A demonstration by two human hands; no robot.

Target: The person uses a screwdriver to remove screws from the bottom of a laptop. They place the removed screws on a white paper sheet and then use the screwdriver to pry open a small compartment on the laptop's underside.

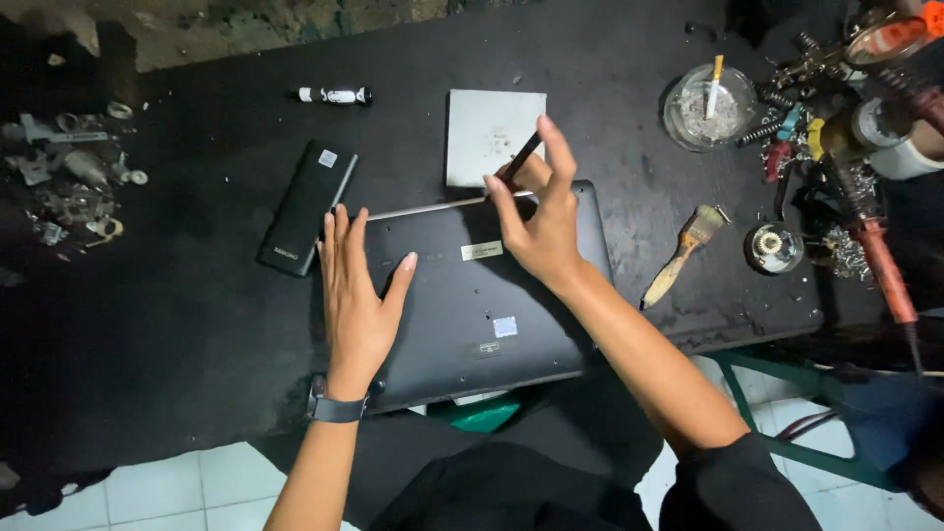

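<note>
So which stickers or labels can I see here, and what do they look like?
Pale rectangular label on the laptop underside, near the right hand.
Small bluish-white square sticker, lower on it.
Small white square sticker on the black slab-shaped device, beyond the left hand.

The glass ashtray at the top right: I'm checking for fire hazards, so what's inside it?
Inside the glass ashtray a cigarette leans against the rim over pale grey ash. Whether it is lit cannot be told; anything beneath the ash is covered.
</note>
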